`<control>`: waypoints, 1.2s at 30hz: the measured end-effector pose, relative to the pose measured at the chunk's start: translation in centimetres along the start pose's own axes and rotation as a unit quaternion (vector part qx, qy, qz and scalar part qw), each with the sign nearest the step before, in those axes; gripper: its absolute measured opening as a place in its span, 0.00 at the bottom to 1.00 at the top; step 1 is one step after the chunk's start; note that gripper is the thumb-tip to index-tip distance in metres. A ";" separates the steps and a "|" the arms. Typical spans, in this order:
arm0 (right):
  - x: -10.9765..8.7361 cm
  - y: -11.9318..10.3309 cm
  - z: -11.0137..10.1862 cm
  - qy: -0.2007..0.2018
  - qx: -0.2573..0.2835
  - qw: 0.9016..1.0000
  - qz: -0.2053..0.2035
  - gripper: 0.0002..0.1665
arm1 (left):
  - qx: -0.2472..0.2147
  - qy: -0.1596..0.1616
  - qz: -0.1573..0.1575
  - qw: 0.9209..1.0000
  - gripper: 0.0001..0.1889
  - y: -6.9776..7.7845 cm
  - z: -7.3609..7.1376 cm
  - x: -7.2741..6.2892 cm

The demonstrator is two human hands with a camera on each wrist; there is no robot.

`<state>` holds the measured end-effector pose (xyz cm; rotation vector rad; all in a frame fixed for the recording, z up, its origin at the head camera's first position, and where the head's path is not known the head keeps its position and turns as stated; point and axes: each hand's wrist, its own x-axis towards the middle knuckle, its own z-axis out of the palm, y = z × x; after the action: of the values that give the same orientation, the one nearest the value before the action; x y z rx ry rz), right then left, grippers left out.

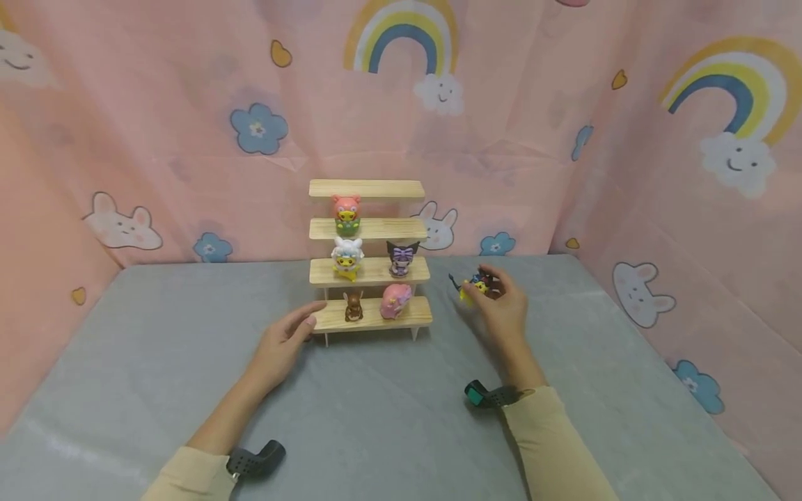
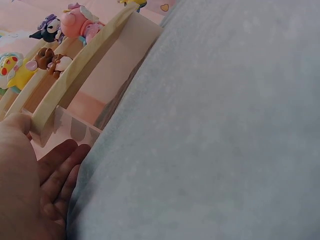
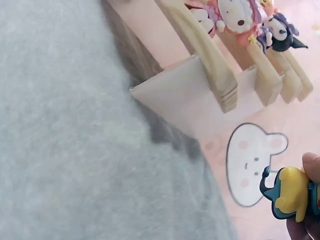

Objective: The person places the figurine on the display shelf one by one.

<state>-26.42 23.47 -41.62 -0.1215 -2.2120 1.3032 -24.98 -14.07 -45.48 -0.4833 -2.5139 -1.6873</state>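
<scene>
A tiered wooden display shelf (image 1: 371, 267) stands on the cloth. My left hand (image 1: 280, 346) holds the left end of its lowest board, the thumb at the front corner and the index finger over the back corner. In the left wrist view the other fingers (image 2: 60, 172) curve below the board end. To the right of the shelf, my right hand (image 1: 506, 306) pinches a small yellow figurine (image 3: 292, 192) in a dark blue outfit with a thin dark tail. It is held above the cloth, partly covered by the fingers.
On the lowest board sit a brown mouse figurine (image 1: 354, 306) and a pink figurine (image 1: 395, 302). Higher up are a white-hooded yellow figurine (image 1: 347, 259), a black-and-purple figurine (image 1: 402, 259) and a pink-hooded figurine (image 1: 347, 214). A pink patterned curtain (image 1: 501, 174) hangs behind the grey cloth (image 1: 388, 417).
</scene>
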 end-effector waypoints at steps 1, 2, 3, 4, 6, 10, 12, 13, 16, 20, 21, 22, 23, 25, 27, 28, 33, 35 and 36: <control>0.1 -0.3 -0.1 0.002 0.002 1.000 -0.007 0.26 | -0.002 0.000 0.000 1.000 0.20 0.0 0.0 0.0; 0.2 -0.6 -0.1 0.006 0.001 1.000 -0.016 0.25 | -0.003 -0.001 0.000 1.000 0.20 0.0 0.0 0.0; 0.3 -0.9 -0.1 0.010 0.004 1.000 -0.027 0.25 | -0.004 -0.002 0.000 1.000 0.20 0.0 0.0 0.0; 0.4 -1.2 -0.1 0.013 0.006 0.999 -0.037 0.25 | -0.005 -0.004 -0.002 1.000 0.20 0.0 -0.1 0.0; 0.5 -2.0 0.0 0.017 0.015 0.998 -0.058 0.24 | -0.007 -0.006 -0.004 1.000 0.20 0.0 -0.1 -0.1; 1.2 -3.7 0.1 0.009 0.017 0.995 -0.102 0.24 | -0.015 -0.004 -0.006 1.000 0.19 0.1 0.1 0.0; 1.6 -4.7 0.2 0.001 0.015 0.992 -0.127 0.24 | -0.016 0.000 -0.007 1.000 0.19 0.1 0.1 0.0; 1.9 -5.2 0.3 -0.001 0.010 0.990 -0.138 0.25 | -0.015 0.000 -0.007 1.000 0.19 0.1 0.2 0.0; 2.8 -6.7 0.5 -0.002 -0.003 0.986 -0.168 0.25 | -0.017 -0.001 -0.006 1.000 0.19 0.1 0.3 0.0; 4.0 -8.8 0.9 -0.020 -0.013 0.979 -0.203 0.24 | -0.022 0.002 -0.008 1.000 0.19 0.1 0.3 0.0; 4.4 -9.3 1.1 -0.026 -0.015 0.977 -0.211 0.24 | -0.021 0.004 -0.009 1.000 0.19 0.1 0.2 0.1; 4.7 -9.8 1.3 -0.033 -0.016 0.975 -0.219 0.24 | -0.021 0.005 -0.010 1.000 0.19 0.1 0.2 0.1; 5.0 -10.2 1.4 -0.039 -0.020 0.973 -0.227 0.24 | -0.020 0.005 -0.011 1.000 0.19 0.1 0.2 0.1; 5.6 -10.9 1.8 -0.048 -0.026 0.969 -0.242 0.23 | -0.019 0.005 -0.011 1.000 0.19 0.1 0.2 0.1; 6.2 -11.6 2.3 -0.058 -0.031 0.964 -0.256 0.23 | -0.020 0.003 -0.008 1.000 0.19 0.1 0.2 0.0; 6.5 -11.9 2.6 -0.064 -0.034 0.962 -0.264 0.23 | -0.021 0.003 -0.007 1.000 0.19 0.1 0.2 0.0; 7.7 -12.8 3.9 -0.100 -0.054 0.951 -0.287 0.24 | -0.021 0.001 -0.004 1.000 0.19 0.2 0.1 0.0; 8.1 -12.9 4.4 -0.116 -0.064 0.949 -0.286 0.23 | -0.020 0.000 -0.005 1.000 0.19 0.2 0.1 0.0; 8.2 -13.0 4.7 -0.124 -0.068 0.948 -0.284 0.23 | -0.019 0.000 -0.004 1.000 0.19 0.2 0.1 0.0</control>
<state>-33.12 15.92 -29.13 0.6181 -2.2933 0.8766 -24.91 -13.88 -45.40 -0.4779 -2.4918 -1.7406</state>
